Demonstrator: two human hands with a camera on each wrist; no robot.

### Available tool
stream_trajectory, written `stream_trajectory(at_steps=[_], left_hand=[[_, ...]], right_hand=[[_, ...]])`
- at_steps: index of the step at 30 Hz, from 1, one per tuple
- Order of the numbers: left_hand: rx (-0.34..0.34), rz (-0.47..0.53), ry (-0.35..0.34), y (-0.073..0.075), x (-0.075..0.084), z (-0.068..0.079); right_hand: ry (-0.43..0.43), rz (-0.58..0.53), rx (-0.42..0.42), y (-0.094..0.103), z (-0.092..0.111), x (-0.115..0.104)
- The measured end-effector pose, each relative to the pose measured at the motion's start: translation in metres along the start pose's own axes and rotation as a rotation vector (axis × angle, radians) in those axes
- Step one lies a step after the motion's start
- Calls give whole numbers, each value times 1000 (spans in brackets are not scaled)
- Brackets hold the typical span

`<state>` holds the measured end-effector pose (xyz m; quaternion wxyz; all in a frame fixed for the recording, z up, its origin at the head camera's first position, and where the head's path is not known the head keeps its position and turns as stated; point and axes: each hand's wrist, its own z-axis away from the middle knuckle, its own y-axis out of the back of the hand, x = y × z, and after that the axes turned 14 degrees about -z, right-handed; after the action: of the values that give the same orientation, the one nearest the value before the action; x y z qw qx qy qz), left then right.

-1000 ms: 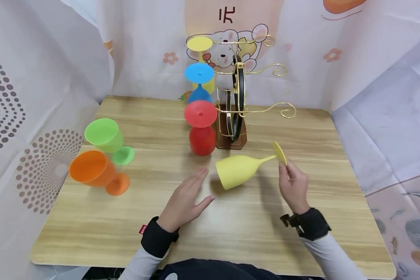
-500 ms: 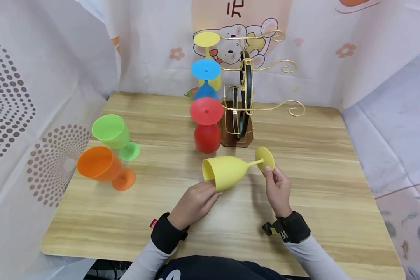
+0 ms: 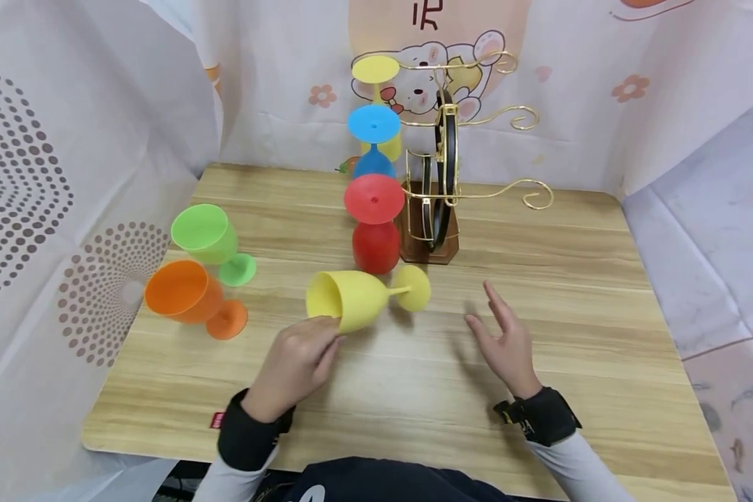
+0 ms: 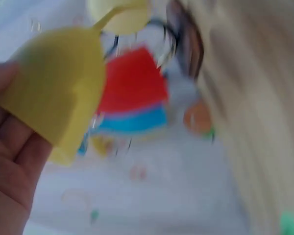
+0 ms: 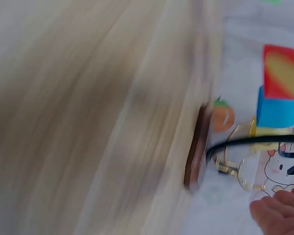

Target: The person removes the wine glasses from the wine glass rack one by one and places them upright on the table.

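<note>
My left hand [image 3: 298, 362] pinches the rim of a yellow plastic goblet [image 3: 360, 296], fingers inside the bowl and thumb outside. Held on its side above the table, the goblet has its mouth to the left and its round foot to the right. The left wrist view shows the yellow bowl [image 4: 59, 78] close up in that hand. Over the table's right half, my right hand [image 3: 508, 348] is empty with its fingers extended, apart from the goblet. Behind the goblet, red [image 3: 375, 223], blue [image 3: 374, 139] and yellow [image 3: 376, 73] goblets hang upside down from a rack's left arms.
The gold wire rack [image 3: 445, 174] stands on a brown wooden base [image 3: 429, 251], its right-hand curled arms [image 3: 521, 188] bare. Green [image 3: 207, 237] and orange [image 3: 188, 296] goblets stand upright at the table's left. A printed curtain [image 3: 288, 70] hangs behind the wooden table [image 3: 571, 279].
The left hand took hold of the yellow goblet's rim and carried it left. The right hand let go of its foot and opened.
</note>
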<state>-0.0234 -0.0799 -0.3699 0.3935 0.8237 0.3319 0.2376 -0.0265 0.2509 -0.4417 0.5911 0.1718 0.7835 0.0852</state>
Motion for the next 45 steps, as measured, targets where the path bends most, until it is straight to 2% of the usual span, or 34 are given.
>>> stream_trajectory(at_steps=[2, 4, 8, 12, 17, 24, 27, 40, 45], left_hand=[[-23, -75, 16, 13, -9, 2], [-51, -155, 31, 25, -17, 2], [-112, -275, 65, 42, -31, 1], [-173, -359, 100, 49, -43, -3], [-259, -429, 144, 50, -55, -9], [-364, -516, 172, 47, -70, -16], [-402, -532, 195, 46, -74, -18], [-453, -558, 235, 42, -87, -20], [-418, -533, 243, 40, -87, -20]], right_hand=[[24, 133, -29, 7, 2, 3], [36, 214, -61, 13, 4, 4], [-7, 304, -138, 18, 7, 5], [-55, 372, -175, 19, 8, 5], [-105, 441, -186, 19, 9, 6], [-196, 453, -199, 19, 12, 8], [-209, 458, -197, 18, 13, 9], [-235, 460, -193, 16, 17, 8], [-242, 451, -193, 16, 18, 8]])
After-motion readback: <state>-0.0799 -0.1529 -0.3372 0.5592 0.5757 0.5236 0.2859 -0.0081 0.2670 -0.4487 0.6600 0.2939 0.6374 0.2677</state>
